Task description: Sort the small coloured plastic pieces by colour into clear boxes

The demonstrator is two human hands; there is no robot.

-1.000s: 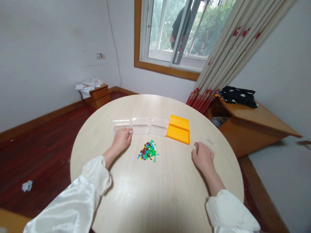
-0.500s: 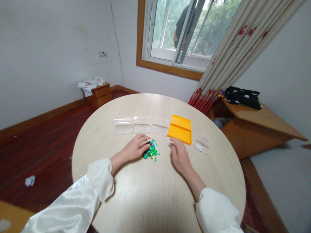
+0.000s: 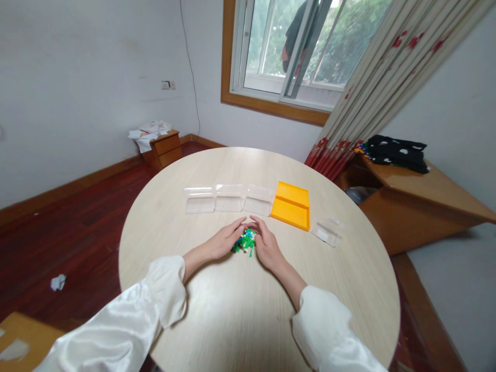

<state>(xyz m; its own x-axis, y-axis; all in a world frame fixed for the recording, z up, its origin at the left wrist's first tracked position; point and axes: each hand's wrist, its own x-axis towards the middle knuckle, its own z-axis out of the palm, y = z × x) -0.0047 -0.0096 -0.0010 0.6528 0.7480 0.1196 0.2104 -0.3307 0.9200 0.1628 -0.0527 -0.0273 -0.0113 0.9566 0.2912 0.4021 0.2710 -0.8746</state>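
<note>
A small heap of building bricks, mostly green with some blue, white and brown, lies on the round table. My left hand curves around the heap's left side, fingers stretched out. Against the right side rests my right hand, its fingers reaching around the far edge so that both sets of fingertips nearly meet. Neither hand grips a brick that I can see; the palms hide part of the heap.
Beyond the hands stand three clear plastic boxes with lids raised: a left box, a middle box and a right box. Beside them is an open yellow case. A smaller clear box lies farther right.
My right hand has moved left from near the yellow case to the bricks. My left hand stays beside the heap, which is now more gathered. The view has shifted slightly.
</note>
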